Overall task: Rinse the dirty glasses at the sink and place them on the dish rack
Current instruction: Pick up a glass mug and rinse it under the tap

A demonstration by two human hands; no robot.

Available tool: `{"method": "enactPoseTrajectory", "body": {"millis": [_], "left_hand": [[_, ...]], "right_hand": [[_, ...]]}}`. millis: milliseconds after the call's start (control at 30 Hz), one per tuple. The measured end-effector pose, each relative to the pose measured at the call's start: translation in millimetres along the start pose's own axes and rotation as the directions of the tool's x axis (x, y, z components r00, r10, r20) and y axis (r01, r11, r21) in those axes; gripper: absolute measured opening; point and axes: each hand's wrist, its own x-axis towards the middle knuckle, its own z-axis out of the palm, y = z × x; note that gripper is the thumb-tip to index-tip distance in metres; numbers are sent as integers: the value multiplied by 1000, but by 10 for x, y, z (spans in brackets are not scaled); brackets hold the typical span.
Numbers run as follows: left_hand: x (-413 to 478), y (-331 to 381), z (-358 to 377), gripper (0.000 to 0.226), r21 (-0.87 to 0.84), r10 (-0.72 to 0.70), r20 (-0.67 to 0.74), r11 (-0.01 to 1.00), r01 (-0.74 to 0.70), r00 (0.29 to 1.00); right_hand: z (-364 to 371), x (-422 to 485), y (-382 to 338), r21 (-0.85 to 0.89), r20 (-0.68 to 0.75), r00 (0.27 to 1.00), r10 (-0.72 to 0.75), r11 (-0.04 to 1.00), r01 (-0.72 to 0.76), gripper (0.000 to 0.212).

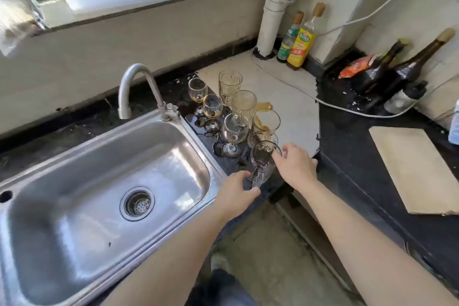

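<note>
A clear glass (263,163) is held tilted just beside the right rim of the steel sink (74,156). Its base is gripped by the curled fingers of the left hand (236,196) and its rim pinched by the right hand (295,164), both forearms stretched forward. Behind it, stemmed glasses (234,129) with brownish dregs and tall tumblers (244,104) are stood upright on the dark desk (347,151), with a curved faucet (139,87), condiment bottles (301,40) and a pale cutting board (417,169) nearby.

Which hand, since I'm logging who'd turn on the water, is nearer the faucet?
Left. The left hand grips the glass low down, beside the sink edge, below-right of the faucet; the right hand holds the glass rim, farther right.
</note>
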Motion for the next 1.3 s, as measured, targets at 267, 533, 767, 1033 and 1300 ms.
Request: {"method": "enactPoseTrajectory", "body": {"millis": [267, 533, 767, 1033, 1300], "left_hand": [[85, 93, 81, 23, -273, -63, 66, 959, 79, 996], [-322, -171, -548, 28, -366, -20, 103, 929, 56, 994], [-745, -797, -1450, 29, -548, -154, -132, 834, 58, 979], [-551, -1428, -1982, 22, -707, -392, -253, 699, 107, 884], [-385, -1681, -2057, 29, -773, -411, -218, 627, 100, 885]], "right_hand": [[9, 163, 44, 80, 0, 997, -71, 994, 71, 37], [-164, 70, -379, 109, 168, 962, -213, 974, 197, 41], [279, -44, -1532, 248, 371, 833, -410, 909, 336, 38], [1110, 552, -2541, 136, 217, 923, -317, 946, 293, 31], [1424, 1173, -2737, -296, 173, 882, -438, 831, 471, 24]]}}
